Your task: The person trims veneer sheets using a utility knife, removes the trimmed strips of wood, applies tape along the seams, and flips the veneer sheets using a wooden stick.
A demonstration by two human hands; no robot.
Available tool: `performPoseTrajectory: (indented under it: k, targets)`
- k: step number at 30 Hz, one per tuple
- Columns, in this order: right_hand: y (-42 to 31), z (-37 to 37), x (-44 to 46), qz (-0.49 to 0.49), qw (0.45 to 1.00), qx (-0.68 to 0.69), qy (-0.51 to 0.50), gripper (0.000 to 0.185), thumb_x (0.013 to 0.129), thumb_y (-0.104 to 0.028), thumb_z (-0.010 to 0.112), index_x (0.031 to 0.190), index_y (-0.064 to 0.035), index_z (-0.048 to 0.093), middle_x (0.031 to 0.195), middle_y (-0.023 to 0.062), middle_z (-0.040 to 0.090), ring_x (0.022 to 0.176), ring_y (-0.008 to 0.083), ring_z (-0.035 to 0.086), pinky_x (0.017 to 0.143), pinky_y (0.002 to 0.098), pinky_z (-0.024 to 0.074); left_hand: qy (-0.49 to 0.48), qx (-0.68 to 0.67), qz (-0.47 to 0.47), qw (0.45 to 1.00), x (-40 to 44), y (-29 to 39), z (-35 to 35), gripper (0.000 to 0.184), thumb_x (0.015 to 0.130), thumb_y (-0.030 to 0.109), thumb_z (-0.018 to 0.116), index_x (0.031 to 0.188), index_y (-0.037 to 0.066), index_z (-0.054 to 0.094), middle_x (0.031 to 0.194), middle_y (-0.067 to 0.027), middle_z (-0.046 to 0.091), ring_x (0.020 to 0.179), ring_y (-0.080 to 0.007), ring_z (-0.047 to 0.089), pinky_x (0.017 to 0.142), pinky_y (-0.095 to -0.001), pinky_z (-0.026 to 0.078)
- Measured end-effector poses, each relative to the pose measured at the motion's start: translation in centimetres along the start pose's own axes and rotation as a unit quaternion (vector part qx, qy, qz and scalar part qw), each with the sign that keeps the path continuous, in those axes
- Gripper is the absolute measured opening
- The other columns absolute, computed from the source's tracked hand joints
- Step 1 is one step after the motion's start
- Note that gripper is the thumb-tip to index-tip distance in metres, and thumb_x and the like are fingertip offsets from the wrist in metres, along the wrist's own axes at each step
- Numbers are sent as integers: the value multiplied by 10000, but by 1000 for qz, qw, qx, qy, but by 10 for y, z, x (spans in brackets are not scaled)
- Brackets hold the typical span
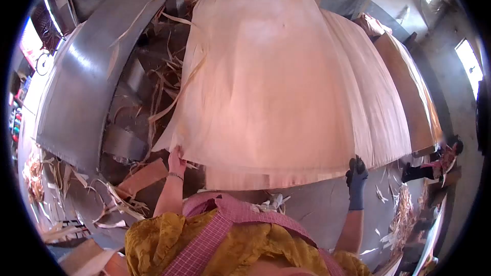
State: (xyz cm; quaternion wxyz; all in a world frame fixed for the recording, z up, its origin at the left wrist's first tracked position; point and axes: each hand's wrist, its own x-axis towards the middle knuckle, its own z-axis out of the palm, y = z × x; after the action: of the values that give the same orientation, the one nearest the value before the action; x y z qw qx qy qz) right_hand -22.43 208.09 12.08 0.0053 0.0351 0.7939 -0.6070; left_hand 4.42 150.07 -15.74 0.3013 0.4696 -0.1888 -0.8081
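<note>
A large, thin, pale sheet of wood veneer (pixel 271 87) spreads out before me. My left hand (pixel 176 162), bare with a band at the wrist, pinches its near left corner. At the near right corner, my right hand (pixel 356 176) is closed on the edge in a dark grey glove. Beneath the sheet's near edge, more veneer (pixel 240 180) shows. To the right, further veneer sheets (pixel 376 82) lie partly covered by the one I hold.
A smooth grey tabletop (pixel 84 76) stands at the left. Torn veneer strips (pixel 166 79) fill the gap beside it. At the far right are a browner stack of sheets (pixel 409 87) and another person (pixel 442 163). Shavings (pixel 401 220) heap on the floor at the right.
</note>
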Motion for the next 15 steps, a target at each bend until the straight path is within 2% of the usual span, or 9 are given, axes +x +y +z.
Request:
performPoseTrajectory:
  k: [2, 3, 4, 7, 8, 11, 15]
  targets:
    - [12, -34, 35, 26, 999, -28, 0, 356, 963, -203, 612, 1300, -89, 582, 770, -43, 593, 472, 24, 402, 388, 197, 289, 13, 10, 53, 998, -31, -38, 34, 266, 876, 269, 704, 1065, 95, 633, 1013, -18, 688, 840, -195, 679, 620, -333, 564]
    - [16, -54, 48, 41, 998, -44, 1, 359, 971, -174, 591, 1320, -91, 568, 810, -32, 621, 474, 23, 399, 392, 192, 296, 15, 8, 49, 999, -45, -59, 40, 250, 874, 265, 706, 1042, 94, 635, 996, -18, 688, 831, -193, 677, 614, -334, 563]
    - [41, -74, 67, 0, 999, -33, 8, 387, 952, -227, 650, 1300, -70, 582, 703, -71, 532, 467, 17, 374, 379, 207, 257, 16, 9, 49, 999, -56, -71, 44, 234, 873, 261, 709, 1018, 92, 638, 979, -18, 687, 823, -191, 675, 607, -335, 562]
    - [63, -113, 108, 21, 1000, -18, -2, 394, 959, -222, 642, 1312, -63, 570, 707, -64, 532, 466, 18, 373, 376, 207, 255, 13, 4, 42, 999, -92, -101, 73, 218, 867, 234, 719, 1002, 95, 619, 946, -27, 676, 789, -176, 661, 585, -328, 544]
    - [80, -130, 126, -18, 999, -39, -19, 406, 964, -238, 635, 1319, -54, 562, 697, -54, 529, 463, 20, 369, 374, 209, 260, 8, 6, 51, 999, -90, -112, 75, 237, 864, 223, 722, 1026, 92, 609, 963, -31, 671, 798, -175, 659, 591, -333, 545]
    - [77, -140, 164, 6, 998, -54, -27, 400, 972, -238, 617, 1320, -50, 560, 669, -49, 510, 462, 27, 377, 374, 215, 271, 42, 41, 87, 994, -96, -133, 107, 302, 853, 193, 731, 1088, 87, 574, 1010, -35, 653, 819, -172, 649, 615, -330, 544]
    - [90, -129, 211, -12, 998, -59, -35, 375, 967, -229, 617, 1308, -77, 583, 667, -37, 523, 482, 38, 412, 397, 222, 311, 99, 71, 164, 979, -89, -150, 159, 339, 844, 169, 735, 1114, 84, 547, 1041, -31, 632, 857, -164, 630, 634, -315, 533]
